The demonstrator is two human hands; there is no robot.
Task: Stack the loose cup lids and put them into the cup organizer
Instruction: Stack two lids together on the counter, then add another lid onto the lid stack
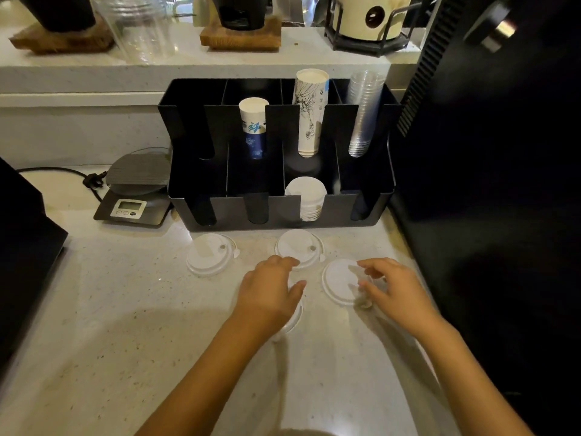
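Several white cup lids lie loose on the pale counter in front of the black cup organizer (364, 190). One lid (209, 254) is at the left and another lid (298, 247) sits in the middle near the organizer. My left hand (270, 294) rests flat over a lid (294, 319) that is mostly hidden under it, its fingertips touching the middle lid's rim. My right hand (393, 287) hovers with spread fingers over the right edge of a third lid (339, 281). A stack of white lids (306, 196) stands in the organizer's front row.
The organizer's back row holds a blue-and-white paper cup stack (253, 127), a sketch-printed cup stack (309, 111) and clear plastic cups (364, 111). A digital scale (135, 190) sits to the left. A large black machine (487, 136) borders the right side.
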